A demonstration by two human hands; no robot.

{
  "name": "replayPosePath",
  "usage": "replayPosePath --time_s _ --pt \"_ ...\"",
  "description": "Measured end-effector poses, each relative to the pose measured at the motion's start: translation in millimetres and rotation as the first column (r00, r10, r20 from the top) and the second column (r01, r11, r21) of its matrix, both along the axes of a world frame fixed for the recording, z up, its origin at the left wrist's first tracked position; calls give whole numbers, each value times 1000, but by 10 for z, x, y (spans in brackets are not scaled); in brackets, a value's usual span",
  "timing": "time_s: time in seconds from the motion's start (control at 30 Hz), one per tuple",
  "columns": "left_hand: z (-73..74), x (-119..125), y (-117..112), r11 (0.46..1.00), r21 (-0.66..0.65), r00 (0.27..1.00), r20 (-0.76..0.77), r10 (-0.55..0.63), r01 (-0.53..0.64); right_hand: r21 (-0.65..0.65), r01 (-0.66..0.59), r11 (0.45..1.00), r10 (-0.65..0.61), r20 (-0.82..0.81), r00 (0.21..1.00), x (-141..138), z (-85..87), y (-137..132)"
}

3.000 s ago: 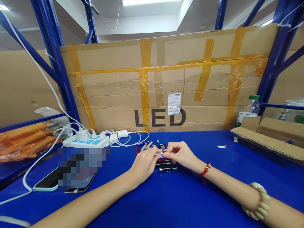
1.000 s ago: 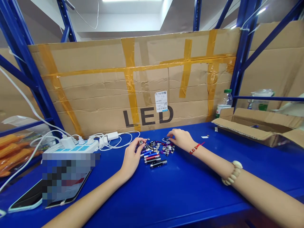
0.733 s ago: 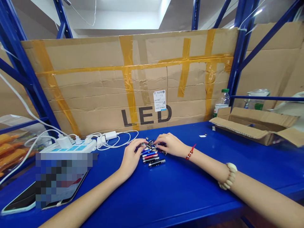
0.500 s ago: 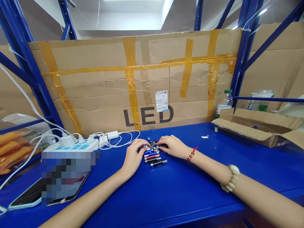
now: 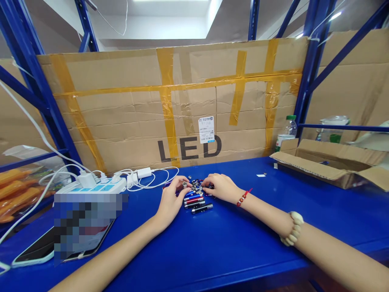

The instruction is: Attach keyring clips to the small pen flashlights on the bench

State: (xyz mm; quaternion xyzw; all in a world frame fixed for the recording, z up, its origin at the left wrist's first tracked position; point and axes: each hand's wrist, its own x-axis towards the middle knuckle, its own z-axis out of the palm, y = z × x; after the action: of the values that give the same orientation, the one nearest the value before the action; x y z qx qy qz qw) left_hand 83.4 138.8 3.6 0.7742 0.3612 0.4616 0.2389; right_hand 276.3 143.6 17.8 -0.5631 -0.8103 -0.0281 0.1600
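Note:
My left hand (image 5: 170, 202) is closed on a small penlight, its round silver end (image 5: 184, 184) showing between the thumb and fingers. Just right of it, a heap of small shiny round pieces (image 5: 197, 187), which look like button cells, lies on the blue tabletop. Over the heap's right side, my right hand (image 5: 223, 187) has its thumb and fingertips drawn together; whatever is between them is too small to make out. Below the heap lie a blue penlight (image 5: 190, 194), a red penlight (image 5: 193, 198) and two black penlights (image 5: 202, 209), roughly side by side.
A white power strip (image 5: 105, 187) with plugs and coiled cables (image 5: 161, 180) is at the left, beyond a phone (image 5: 33, 247) and a blurred-out screen (image 5: 88, 231). An open cardboard box (image 5: 322, 168) and a bottle (image 5: 286, 132) stand at the right. Taped cardboard (image 5: 133, 117) walls the back.
The silver end of the penlight in my left hand has turned more towards me. My right hand has shifted very slightly to the left at the heap.

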Motion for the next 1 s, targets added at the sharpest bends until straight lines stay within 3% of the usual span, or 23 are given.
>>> replayPosePath --time_s 0.23,0.5,0.7,1.0 --pt "-11 8 -43 998 -1 998 -6 -56 56 -11 21 1000 -21 -11 1000 7 -23 14" --pt "-45 1 -18 992 116 995 -93 -38 49 -5 35 999 -35 45 998 -1 2 -2" --pt "-70 -8 -13 985 143 995 -28 -92 95 32 55 998 -58 130 990 16 -17 24" --pt "-9 -20 -33 969 245 992 -124 10 21 15 106 994 -107 142 984 29 -14 30"
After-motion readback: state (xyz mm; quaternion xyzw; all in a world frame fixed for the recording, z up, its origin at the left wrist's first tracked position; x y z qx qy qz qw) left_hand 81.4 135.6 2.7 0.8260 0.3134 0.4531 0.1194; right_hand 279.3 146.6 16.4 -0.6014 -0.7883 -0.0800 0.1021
